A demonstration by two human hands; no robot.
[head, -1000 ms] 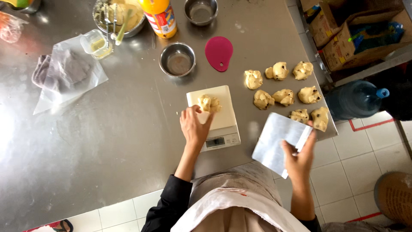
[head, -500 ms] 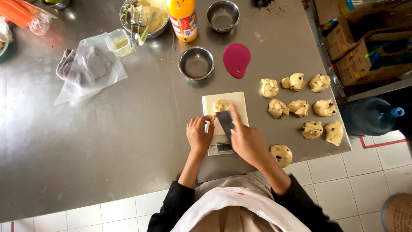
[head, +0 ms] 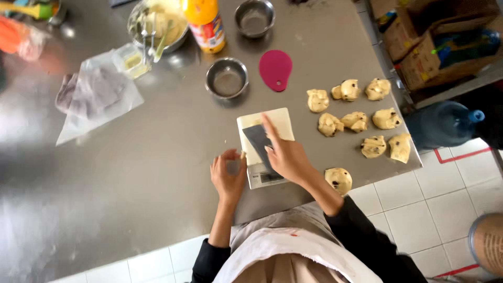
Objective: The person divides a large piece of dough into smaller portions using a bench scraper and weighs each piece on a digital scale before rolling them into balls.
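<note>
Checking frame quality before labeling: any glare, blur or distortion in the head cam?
Head view: strong glare washes out the left of the steel table; the upper-left corner is blurred and overexposed. The left hand looks slightly motion-smeared, while the right hand on the scale is sharper. Dough pieces read clearly. Wide-angle bending shows at the edges.
</note>
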